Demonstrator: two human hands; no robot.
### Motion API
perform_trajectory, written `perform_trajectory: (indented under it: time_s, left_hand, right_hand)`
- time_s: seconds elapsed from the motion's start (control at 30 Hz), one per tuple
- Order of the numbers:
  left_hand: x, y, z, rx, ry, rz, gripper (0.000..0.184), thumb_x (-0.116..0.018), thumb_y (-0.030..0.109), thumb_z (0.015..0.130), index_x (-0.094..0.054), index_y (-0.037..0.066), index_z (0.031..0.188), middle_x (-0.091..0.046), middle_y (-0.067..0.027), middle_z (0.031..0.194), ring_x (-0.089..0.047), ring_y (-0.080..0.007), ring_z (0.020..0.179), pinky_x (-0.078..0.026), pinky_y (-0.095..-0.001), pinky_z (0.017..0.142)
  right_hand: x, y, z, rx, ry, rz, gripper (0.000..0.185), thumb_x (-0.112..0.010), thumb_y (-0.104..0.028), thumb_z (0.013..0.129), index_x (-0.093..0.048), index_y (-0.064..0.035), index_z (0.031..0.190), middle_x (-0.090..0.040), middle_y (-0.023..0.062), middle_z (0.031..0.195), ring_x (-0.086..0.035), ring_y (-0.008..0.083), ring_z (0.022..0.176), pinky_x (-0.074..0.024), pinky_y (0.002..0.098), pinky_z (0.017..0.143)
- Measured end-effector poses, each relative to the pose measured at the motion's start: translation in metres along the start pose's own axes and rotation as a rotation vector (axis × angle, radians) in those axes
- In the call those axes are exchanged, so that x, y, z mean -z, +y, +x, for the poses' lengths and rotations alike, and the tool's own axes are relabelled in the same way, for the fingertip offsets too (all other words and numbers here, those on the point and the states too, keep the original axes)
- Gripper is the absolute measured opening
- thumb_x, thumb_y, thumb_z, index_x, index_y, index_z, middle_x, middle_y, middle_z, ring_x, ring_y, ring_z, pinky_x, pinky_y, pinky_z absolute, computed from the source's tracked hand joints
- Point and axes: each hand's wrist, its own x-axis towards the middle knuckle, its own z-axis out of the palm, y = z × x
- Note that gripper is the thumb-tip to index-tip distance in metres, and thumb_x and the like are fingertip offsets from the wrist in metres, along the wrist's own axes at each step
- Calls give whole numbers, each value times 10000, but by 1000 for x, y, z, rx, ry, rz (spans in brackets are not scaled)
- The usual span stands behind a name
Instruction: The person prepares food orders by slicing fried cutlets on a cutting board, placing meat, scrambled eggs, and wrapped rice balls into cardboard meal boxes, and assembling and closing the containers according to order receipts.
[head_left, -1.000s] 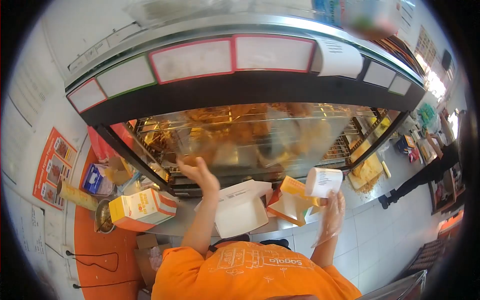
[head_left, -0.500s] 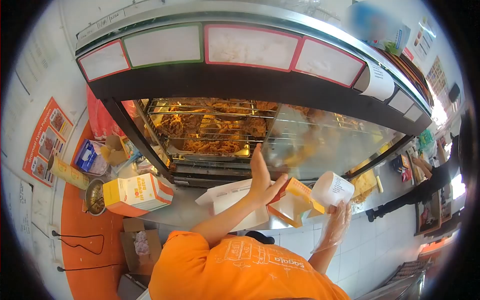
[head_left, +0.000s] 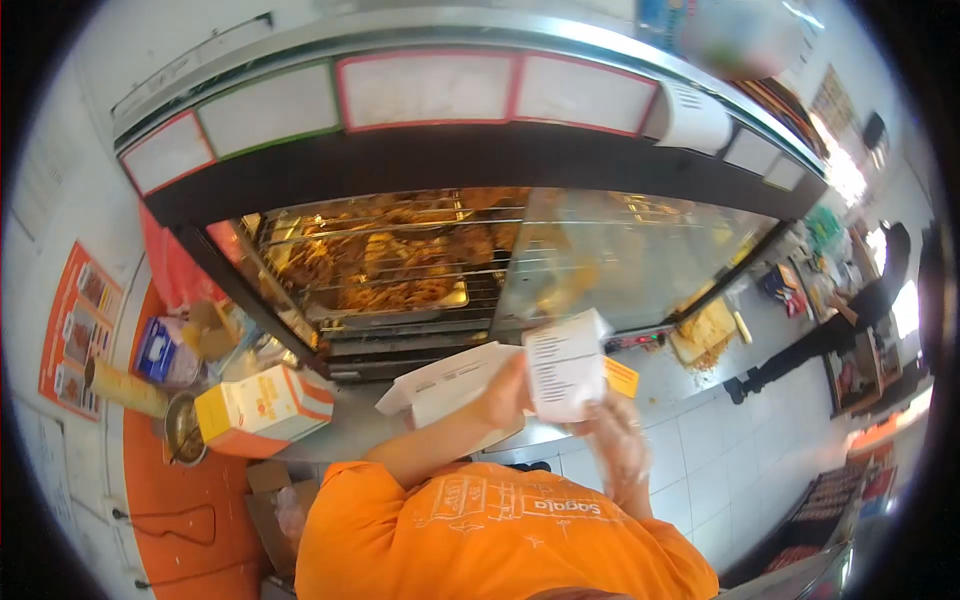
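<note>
A white paper pouch point(head_left: 565, 370) printed with lines of dark text is held up in front of the glass cabinet. My left hand point(head_left: 508, 395) grips its left edge, fingers partly hidden behind it. At its lower right corner, my right hand point(head_left: 614, 435), in a clear plastic glove, pinches the paper. Under my left forearm an open white carton point(head_left: 455, 375) lies on the counter. An orange box point(head_left: 621, 378) shows only partly behind the pouch. Fried chicken point(head_left: 390, 285) fills metal trays inside the lit cabinet.
The display cabinet point(head_left: 420, 165) spans the far side, its glass door point(head_left: 650, 255) covering the right half. An orange-and-white box point(head_left: 265, 408) and a metal bowl point(head_left: 185, 425) stand at left. A crumb-covered board point(head_left: 706, 332) lies right. A person in dark clothes point(head_left: 860, 295) stands far right.
My left hand has lowered from in front of the cabinet and now grips the pouch. My right hand has brought the pouch leftwards and turned its printed face toward me. The view has shifted slightly.
</note>
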Motion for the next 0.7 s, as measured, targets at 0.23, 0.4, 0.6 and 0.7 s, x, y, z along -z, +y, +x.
perform_trajectory:
  time_s: [0.23,0.4,0.6,0.7]
  left_hand:
    - [-58,70,38,-156,79,115,536,-519,265,974,-360,68,1447,-503,-265,1351,-553,-418,1186,-508,-490,951]
    - [-80,75,55,-247,-24,107,522,-535,258,964,-383,165,1454,-533,-300,1285,-607,-449,1082,-522,-537,910]
    - [-115,51,92,-259,6,397,499,-574,127,956,-405,79,1423,-598,-217,1245,-615,-298,1113,-487,-394,965]
    - [-123,34,116,-292,56,898,340,-589,-6,891,-573,4,1230,-658,-125,1140,-610,-157,1066,-459,-323,966]
  right_hand:
    - [19,7,8,68,-383,-310,225,-513,-221,984,-644,-38,971,-478,-21,737,-401,90,672,-332,260,601]
    - [27,7,7,110,-384,-341,224,-504,-209,985,-634,-37,927,-496,-22,709,-441,106,675,-377,285,629]
    - [54,2,10,191,-240,-115,165,-511,-148,989,-640,-51,1022,-555,-24,806,-494,88,728,-426,257,660]
    - [95,2,26,234,-203,-140,187,-475,-144,988,-624,-55,1057,-589,-23,831,-536,98,752,-458,268,673]
